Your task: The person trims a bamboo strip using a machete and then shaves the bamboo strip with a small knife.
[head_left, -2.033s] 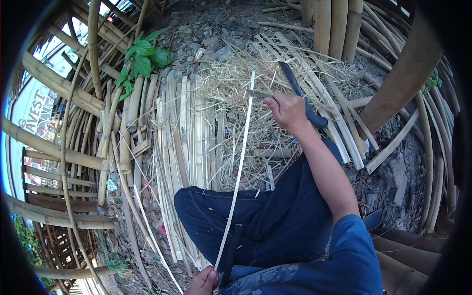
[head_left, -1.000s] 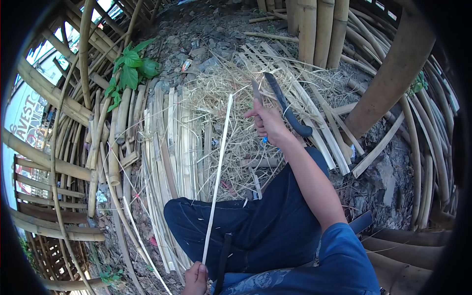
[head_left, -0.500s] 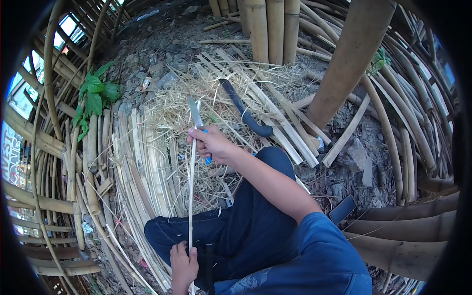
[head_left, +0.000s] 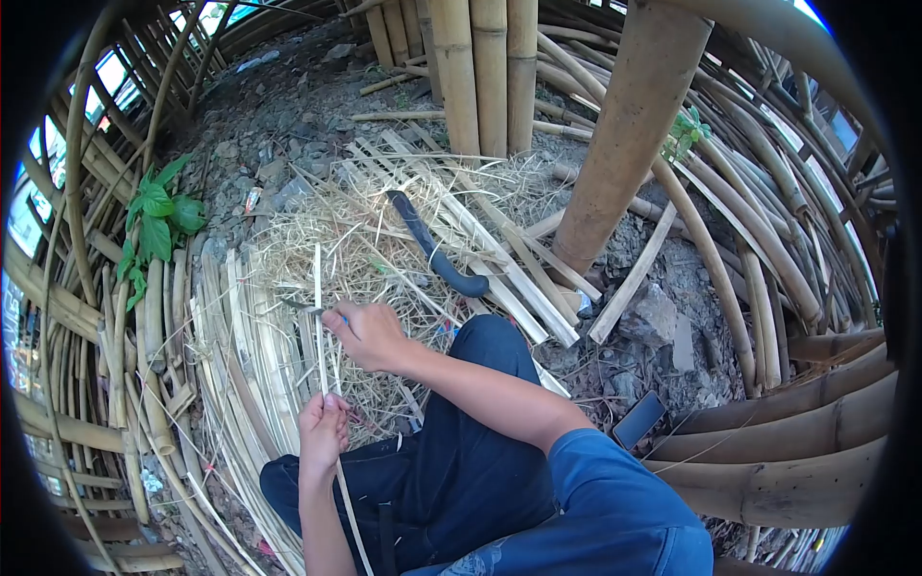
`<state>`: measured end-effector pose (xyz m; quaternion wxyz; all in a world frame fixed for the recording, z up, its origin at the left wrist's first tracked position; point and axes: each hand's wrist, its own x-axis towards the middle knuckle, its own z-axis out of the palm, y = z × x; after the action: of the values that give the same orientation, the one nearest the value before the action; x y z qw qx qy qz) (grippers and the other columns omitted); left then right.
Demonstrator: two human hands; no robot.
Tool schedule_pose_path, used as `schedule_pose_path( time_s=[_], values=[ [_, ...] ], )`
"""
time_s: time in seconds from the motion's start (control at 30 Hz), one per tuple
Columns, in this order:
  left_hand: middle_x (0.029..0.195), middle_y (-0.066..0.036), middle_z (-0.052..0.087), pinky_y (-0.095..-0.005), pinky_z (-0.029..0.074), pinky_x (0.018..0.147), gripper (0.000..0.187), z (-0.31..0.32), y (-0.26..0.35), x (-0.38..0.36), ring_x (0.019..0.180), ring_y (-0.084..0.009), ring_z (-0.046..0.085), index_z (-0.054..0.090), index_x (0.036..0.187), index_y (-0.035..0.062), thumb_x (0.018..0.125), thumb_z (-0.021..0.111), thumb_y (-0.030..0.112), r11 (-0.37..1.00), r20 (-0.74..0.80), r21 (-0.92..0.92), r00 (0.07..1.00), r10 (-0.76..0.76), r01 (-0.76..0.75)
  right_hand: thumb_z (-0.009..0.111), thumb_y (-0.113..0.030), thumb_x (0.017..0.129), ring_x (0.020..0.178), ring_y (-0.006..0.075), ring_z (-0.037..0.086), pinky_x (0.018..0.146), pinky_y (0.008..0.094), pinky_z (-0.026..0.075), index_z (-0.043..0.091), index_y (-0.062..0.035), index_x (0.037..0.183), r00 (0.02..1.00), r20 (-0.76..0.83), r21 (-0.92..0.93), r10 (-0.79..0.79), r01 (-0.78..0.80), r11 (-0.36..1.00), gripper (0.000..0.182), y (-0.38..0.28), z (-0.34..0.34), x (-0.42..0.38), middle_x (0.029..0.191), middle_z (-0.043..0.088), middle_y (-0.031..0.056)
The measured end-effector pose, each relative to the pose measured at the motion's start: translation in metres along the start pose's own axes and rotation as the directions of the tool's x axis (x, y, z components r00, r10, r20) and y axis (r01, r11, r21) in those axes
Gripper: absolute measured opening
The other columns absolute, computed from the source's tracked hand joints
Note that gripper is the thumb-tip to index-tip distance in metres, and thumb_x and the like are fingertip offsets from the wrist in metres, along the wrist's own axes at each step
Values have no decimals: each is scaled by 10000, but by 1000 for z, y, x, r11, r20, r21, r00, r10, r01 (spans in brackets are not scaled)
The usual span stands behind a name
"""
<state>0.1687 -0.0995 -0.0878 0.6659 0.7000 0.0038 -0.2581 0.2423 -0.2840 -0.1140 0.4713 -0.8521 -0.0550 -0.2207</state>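
My right hand [head_left: 367,336] is closed around a knife, with the blade [head_left: 303,307] pointing left and lying against a thin bamboo strip [head_left: 319,278]. The knife's handle is hidden inside the fist. Just below, my left hand [head_left: 324,429] grips the same strip, which runs on down past my crossed leg. Shavings [head_left: 355,235] lie in a heap beyond my hands. On them rests a dark, curved tool [head_left: 427,240] with a hooked, rounded end.
Split bamboo slats [head_left: 240,355] lie in rows to the left, more [head_left: 509,259] at the right. A thick bamboo post [head_left: 634,134] stands right of the heap. A phone [head_left: 639,420] lies by my elbow. Bamboo poles [head_left: 778,480] are stacked at lower right; a leafy plant [head_left: 158,221] grows left.
My left hand has risen along the strip from my lap to near the right hand, its fingers now closed. The knife blade has swung from pointing away to pointing left across the strip.
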Motion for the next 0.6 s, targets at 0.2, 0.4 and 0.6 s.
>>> schedule_pose_path(
  time_s=[0.2, 0.4, 0.6],
  values=[
    [597, 73, 338, -181, 201, 407, 360, 6, 16, -18, 463, -14, 265, 535, 854, 66, 1071, 407, 324, 999, -164, -52, 986, -15, 6, 630, -357, 911, 490, 300, 590, 454, 394, 457, 532, -54, 713, 874, -140, -188, -465, 438, 879, 375, -14, 1, -4, 561, 562, 121],
    [586, 80, 331, -208, 193, 411, 363, 15, -2, -32, 467, -9, 249, 514, 808, 68, 1074, 401, 286, 994, -287, 69, 953, 96, -80, 655, -390, 883, 469, 264, 559, 436, 374, 426, 500, -67, 666, 799, -78, -265, -596, 560, 785, 419, -15, -8, 0, 553, 528, 97],
    [572, 73, 336, -220, 200, 406, 375, 18, -8, -39, 454, -20, 255, 507, 785, 62, 1076, 397, 271, 973, -287, 180, 938, 194, -146, 634, -485, 871, 471, 241, 559, 446, 358, 451, 519, -81, 664, 769, -59, -352, -637, 581, 734, 468, -9, -10, 4, 558, 541, 78]
  ],
)
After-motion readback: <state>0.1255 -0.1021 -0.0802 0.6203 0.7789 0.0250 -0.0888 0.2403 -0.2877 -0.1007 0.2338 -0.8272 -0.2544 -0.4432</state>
